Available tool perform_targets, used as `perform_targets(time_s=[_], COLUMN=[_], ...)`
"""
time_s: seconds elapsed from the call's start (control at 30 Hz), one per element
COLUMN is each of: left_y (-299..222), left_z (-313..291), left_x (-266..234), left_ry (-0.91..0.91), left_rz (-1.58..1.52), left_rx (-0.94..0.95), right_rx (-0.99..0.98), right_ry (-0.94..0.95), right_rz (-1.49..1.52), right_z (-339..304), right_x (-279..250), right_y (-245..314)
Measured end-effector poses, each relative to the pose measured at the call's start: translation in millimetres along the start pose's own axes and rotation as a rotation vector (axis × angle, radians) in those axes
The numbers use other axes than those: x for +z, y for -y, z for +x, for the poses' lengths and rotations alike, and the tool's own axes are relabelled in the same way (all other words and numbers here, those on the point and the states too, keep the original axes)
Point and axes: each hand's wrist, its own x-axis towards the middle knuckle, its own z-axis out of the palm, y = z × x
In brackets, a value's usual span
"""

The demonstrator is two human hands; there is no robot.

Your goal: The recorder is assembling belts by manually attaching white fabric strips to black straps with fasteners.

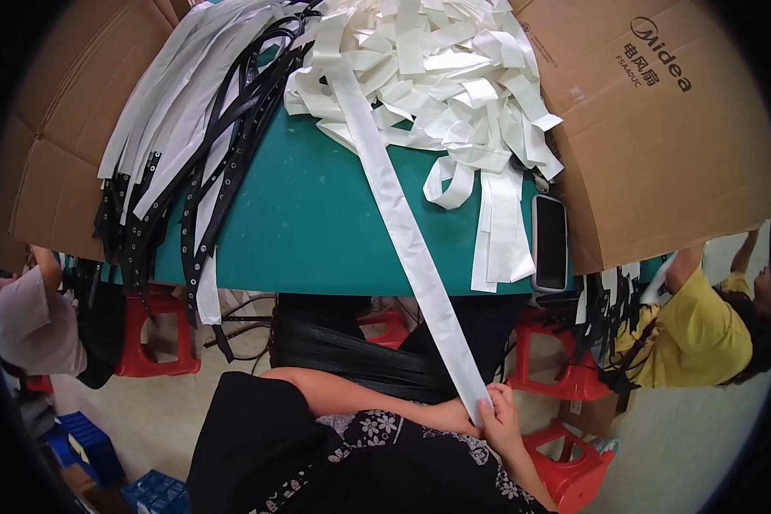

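A long, flat white strip (pixel 411 244) runs from the pile on the table down toward my lap. At its near end my right hand (pixel 503 421) is closed, with the fingers pinching the strip. Reaching across my body from the left, my left hand (pixel 456 416) meets the same end and is closed at its edge. The strip and my right hand partly hide its fingers. Several black belts (pixel 343 355) with a glossy surface lie across my lap beneath the strip.
A heap of loose white strips (pixel 454 64) covers the far part of the green table (pixel 317 206). Black eyeleted belts (pixel 231 163) and white-sleeved ones hang over its left side. A phone (pixel 549 244) lies at the right edge. Cardboard (pixel 660 146) flanks both sides; red stools (pixel 158 338) and people sit beyond.
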Motion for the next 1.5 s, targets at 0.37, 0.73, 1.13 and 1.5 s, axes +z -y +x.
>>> perform_targets(time_s=[0.37, 0.73, 1.13, 1.5], left_y=[24.0, 1.4, -166.4, -410.6], left_z=[-1.6, -14.5, -158.8, -329.1], left_x=[-13.0, -34.7, -141.2, -356.8], left_ry=[0.002, 0.293, -0.194, -1.8], left_rz=[0.105, 0.278, -0.173, 0.989], left_rx=[-0.085, 0.024, 0.005, -0.127], right_rx=[0.163, 0.22, -0.684, -0.564], right_ry=[0.222, 0.873, 0.99, 0.359], right_rz=[-0.031, 0.723, 0.749, -0.207], right_z=[18.7, 163.6, 423.4, 511.2], right_x=[8.8, -19.3, -65.8, 98.6], right_y=[12.6, 151.9, 547.7, 566.3])
